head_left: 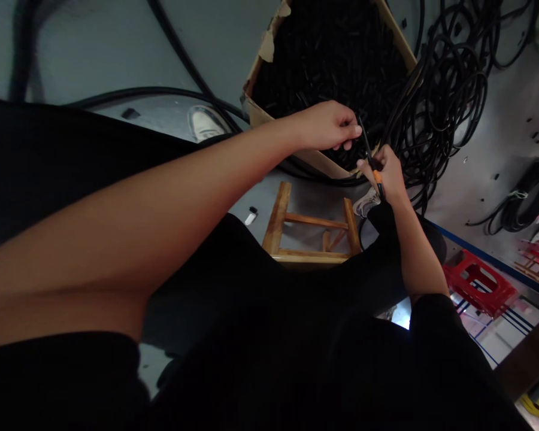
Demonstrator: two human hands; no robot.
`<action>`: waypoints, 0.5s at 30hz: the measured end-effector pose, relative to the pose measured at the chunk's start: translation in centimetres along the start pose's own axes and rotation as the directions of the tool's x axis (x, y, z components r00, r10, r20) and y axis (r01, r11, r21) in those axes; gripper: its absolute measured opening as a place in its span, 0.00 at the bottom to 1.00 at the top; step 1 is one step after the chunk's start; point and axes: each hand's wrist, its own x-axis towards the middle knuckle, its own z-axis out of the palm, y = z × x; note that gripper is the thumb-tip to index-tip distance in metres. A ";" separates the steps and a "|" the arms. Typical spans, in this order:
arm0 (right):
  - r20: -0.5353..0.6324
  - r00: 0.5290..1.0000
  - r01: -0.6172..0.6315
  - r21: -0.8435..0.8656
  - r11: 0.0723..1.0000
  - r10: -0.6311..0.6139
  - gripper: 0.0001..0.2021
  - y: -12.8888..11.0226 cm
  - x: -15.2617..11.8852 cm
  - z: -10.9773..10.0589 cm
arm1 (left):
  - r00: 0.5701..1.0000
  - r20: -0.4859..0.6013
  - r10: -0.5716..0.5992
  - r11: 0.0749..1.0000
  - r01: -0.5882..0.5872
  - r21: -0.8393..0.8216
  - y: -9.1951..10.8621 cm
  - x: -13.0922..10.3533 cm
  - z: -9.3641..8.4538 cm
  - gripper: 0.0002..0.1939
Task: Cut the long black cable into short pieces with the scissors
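My right hand (390, 175) is closed around a pair of scissors (377, 176) with black and orange handles. Their dark blades point up and to the left, over the near right corner of a cardboard box (321, 161). Just left of the blade tips, my left hand (331, 124) has its fingers curled in a pinch; what lies in them, if anything, is too dark to make out. Short black tube pieces (336, 54) fill the box below and beyond both hands.
Tangled black hose (458, 90) lies right of the box, with another coil (523, 194) farther right. Thick black hose (139, 91) crosses the floor at left. A wooden stool (276, 221) stands between my legs. A red plastic stool (480, 281) is at lower right.
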 end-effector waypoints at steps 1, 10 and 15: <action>0.010 1.000 0.007 0.001 1.000 -0.007 0.38 -0.2 0.0 0.0 | 1.000 0.012 -0.001 1.000 0.001 0.006 0.0 0.0 -0.2 0.12; 0.022 0.997 0.078 0.025 0.997 -0.079 0.39 -1.0 -0.4 -0.7 | 0.979 0.203 -0.009 0.958 0.066 -0.278 -0.5 -0.4 -0.3 0.16; 0.015 1.000 0.012 0.018 1.000 -0.012 0.39 -0.8 -0.4 -0.7 | 0.986 0.164 -0.015 0.914 0.080 -0.397 -0.2 -0.7 -1.3 0.12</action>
